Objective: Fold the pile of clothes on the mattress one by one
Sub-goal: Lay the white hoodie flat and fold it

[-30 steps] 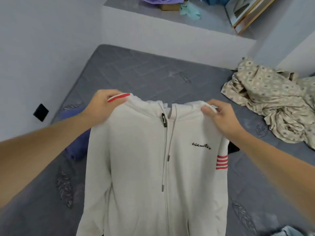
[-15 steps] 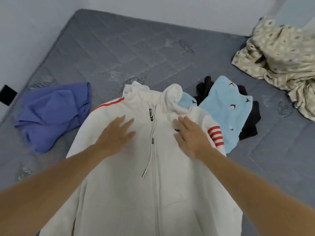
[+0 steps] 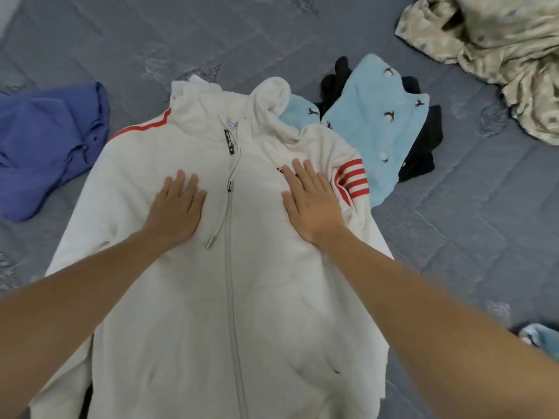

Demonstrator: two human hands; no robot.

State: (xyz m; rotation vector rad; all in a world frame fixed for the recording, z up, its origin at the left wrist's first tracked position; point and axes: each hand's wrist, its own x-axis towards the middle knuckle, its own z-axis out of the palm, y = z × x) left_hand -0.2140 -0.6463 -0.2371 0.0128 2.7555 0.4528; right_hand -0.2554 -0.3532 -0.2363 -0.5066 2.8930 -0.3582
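A white zip hoodie (image 3: 187,297) with red sleeve stripes lies front-up on the grey mattress (image 3: 453,237), its hood bunched at the top. My left hand (image 3: 177,208) presses flat on the chest left of the zipper. My right hand (image 3: 311,201) presses flat on the chest right of the zipper, partly covering black lettering. The right sleeve is rumpled beside my right hand. A light blue garment (image 3: 381,125) with small bird prints lies on a black garment (image 3: 423,149) just past the hoodie's right shoulder.
A blue-purple garment (image 3: 45,146) lies crumpled at the left. A beige patterned cloth (image 3: 496,46) is heaped at the upper right. A bit of light blue fabric (image 3: 538,337) shows at the right edge by my right forearm.
A second ago both hands held the hoodie up by its shoulders. It now lies flat on the mattress, and my flat hands have slid slightly down its chest.
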